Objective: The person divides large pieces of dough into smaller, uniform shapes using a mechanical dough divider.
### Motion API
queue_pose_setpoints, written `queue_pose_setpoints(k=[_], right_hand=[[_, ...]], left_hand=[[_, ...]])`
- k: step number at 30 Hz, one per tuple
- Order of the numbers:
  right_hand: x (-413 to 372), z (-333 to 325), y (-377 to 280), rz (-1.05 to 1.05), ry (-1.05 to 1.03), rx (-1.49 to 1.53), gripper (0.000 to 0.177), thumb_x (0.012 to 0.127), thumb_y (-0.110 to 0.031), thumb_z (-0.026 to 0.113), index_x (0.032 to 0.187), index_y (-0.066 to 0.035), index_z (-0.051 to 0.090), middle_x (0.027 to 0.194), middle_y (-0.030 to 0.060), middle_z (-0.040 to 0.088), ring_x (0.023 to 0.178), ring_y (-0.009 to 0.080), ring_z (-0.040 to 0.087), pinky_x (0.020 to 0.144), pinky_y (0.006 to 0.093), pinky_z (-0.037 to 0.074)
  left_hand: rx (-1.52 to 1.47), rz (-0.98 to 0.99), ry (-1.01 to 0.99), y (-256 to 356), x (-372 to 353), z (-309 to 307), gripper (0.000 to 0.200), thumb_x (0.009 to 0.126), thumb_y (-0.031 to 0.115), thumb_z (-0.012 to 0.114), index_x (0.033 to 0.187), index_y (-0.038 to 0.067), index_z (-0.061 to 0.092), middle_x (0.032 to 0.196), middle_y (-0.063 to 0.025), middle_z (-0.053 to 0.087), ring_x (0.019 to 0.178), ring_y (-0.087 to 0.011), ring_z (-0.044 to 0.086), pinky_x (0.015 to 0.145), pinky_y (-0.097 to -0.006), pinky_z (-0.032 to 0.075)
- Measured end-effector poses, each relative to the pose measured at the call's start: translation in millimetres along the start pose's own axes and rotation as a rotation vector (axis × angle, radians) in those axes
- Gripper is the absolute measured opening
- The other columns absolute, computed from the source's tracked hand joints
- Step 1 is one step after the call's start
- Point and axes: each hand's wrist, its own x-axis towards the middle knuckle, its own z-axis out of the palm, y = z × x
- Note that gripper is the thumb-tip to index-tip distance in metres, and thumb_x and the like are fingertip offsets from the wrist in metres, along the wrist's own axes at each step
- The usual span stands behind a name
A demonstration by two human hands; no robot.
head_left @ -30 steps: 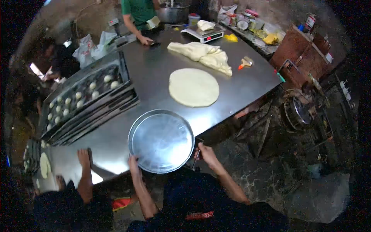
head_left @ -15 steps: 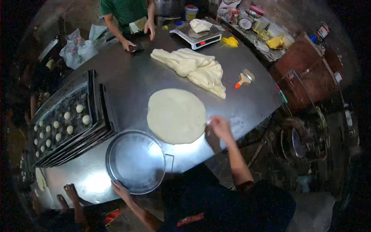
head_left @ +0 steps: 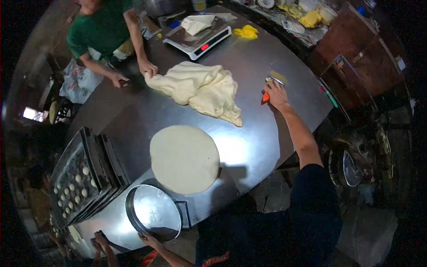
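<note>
My left hand (head_left: 152,241) grips the near rim of a round metal pan (head_left: 151,207), which looks slightly tilted at the table's front edge. With my right arm stretched out, my right hand (head_left: 277,95) is closed around a flat pastry brush (head_left: 266,96) with an orange handle end; my fingers cover part of it. Between my two hands lies a flat round sheet of dough (head_left: 185,159), just beyond the pan. A large folded mass of dough (head_left: 200,86) rests farther back, left of the brush.
Across the table a co-worker in a green shirt (head_left: 100,33) holds a corner of the dough mass. Behind it stands a digital scale (head_left: 198,44) carrying dough, beside a yellow lump (head_left: 246,31). Stacked black trays (head_left: 73,162) with dough balls sit left; another person's hands (head_left: 101,241) are nearby.
My right hand has moved from beside the dough sheet out to the brush and closed on it. The co-worker's hand has taken hold of the dough mass. The pan has tilted; the view has shifted.
</note>
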Motion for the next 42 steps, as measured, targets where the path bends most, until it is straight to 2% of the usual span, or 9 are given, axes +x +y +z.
queue_pose_setpoints(k=[7,9,12,18,23,30,33,37,42], right_hand=[[-12,-56,61,0.914,0.588,0.788,0.023,0.093,-0.024,0.049,0.106,-0.008,0.060,0.103,0.0180,0.060,0.098,0.0329,0.059,0.087,0.0408,0.047],[-21,-28,97,1.012,0.296,0.009,0.023,0.092,-0.018,0.047,0.106,-0.007,0.061,0.100,0.0186,0.061,0.094,0.0340,0.062,0.082,0.0421,0.050],[15,-19,82,1.106,0.120,0.101,0.022,0.086,-0.008,0.055,0.106,-0.006,0.065,0.095,0.0188,0.066,0.095,0.0319,0.063,0.080,0.0422,0.050],[90,31,-4,0.347,0.369,0.476,0.023,0.077,-0.012,0.065,0.100,-0.009,0.064,0.093,0.0147,0.066,0.091,0.0342,0.063,0.080,0.0439,0.049],[94,-1,-76,0.546,0.483,0.732,0.021,0.080,-0.002,0.058,0.099,-0.007,0.062,0.093,0.0146,0.065,0.091,0.0362,0.060,0.084,0.0454,0.046],[76,-18,-103,0.270,0.421,0.462,0.034,0.076,0.002,0.058,0.109,0.001,0.056,0.110,0.0167,0.061,0.101,0.0369,0.058,0.085,0.0426,0.046],[97,10,-96,0.102,0.121,0.388,0.050,0.081,-0.008,0.055,0.130,0.001,0.046,0.137,0.0197,0.045,0.130,0.0333,0.038,0.107,0.0380,0.032],[109,11,-93,-0.061,-0.137,0.234,0.048,0.086,-0.023,0.057,0.131,-0.012,0.048,0.136,0.0117,0.047,0.129,0.0288,0.039,0.110,0.0446,0.024],[124,34,-55,0.119,0.077,0.239,0.036,0.083,-0.019,0.062,0.115,-0.005,0.056,0.106,0.0227,0.061,0.097,0.0385,0.059,0.082,0.0463,0.049]], left_hand=[[0.048,0.045,0.144,-18,0,9,0.066,0.096,0.045,0.042,0.134,-0.010,0.038,0.135,-0.0299,0.040,0.122,-0.0406,0.044,0.101,-0.0457,0.037],[-0.007,0.015,0.156,-16,-4,10,0.067,0.096,0.045,0.042,0.134,-0.009,0.037,0.136,-0.0296,0.040,0.122,-0.0400,0.044,0.101,-0.0453,0.037],[-0.058,0.007,0.167,-21,-4,12,0.067,0.096,0.045,0.042,0.135,-0.009,0.036,0.136,-0.0284,0.040,0.119,-0.0380,0.045,0.100,-0.0440,0.037],[-0.180,0.049,0.126,-25,0,9,0.061,0.097,0.043,0.044,0.133,-0.007,0.041,0.133,-0.0265,0.043,0.115,-0.0347,0.048,0.098,-0.0432,0.038],[-0.222,-0.125,0.211,-21,-17,15,0.051,0.099,0.032,0.043,0.132,-0.006,0.043,0.131,-0.0183,0.047,0.111,-0.0290,0.048,0.099,-0.0371,0.035],[-0.285,-0.090,0.192,2,-24,13,0.051,0.100,0.032,0.039,0.134,-0.005,0.039,0.134,-0.0221,0.045,0.118,-0.0327,0.047,0.101,-0.0384,0.034],[-0.330,-0.065,0.226,-4,-34,21,0.048,0.100,0.029,0.039,0.131,-0.007,0.042,0.130,-0.0239,0.048,0.114,-0.0322,0.049,0.098,-0.0383,0.036],[-0.233,-0.191,0.303,32,-40,8,0.040,0.098,0.024,0.042,0.121,-0.007,0.052,0.114,-0.0212,0.059,0.105,-0.0297,0.055,0.093,-0.0346,0.040],[-0.267,-0.208,0.456,9,-50,22,0.035,0.097,0.022,0.045,0.117,-0.005,0.056,0.106,-0.0190,0.062,0.101,-0.0277,0.058,0.092,-0.0339,0.041]])
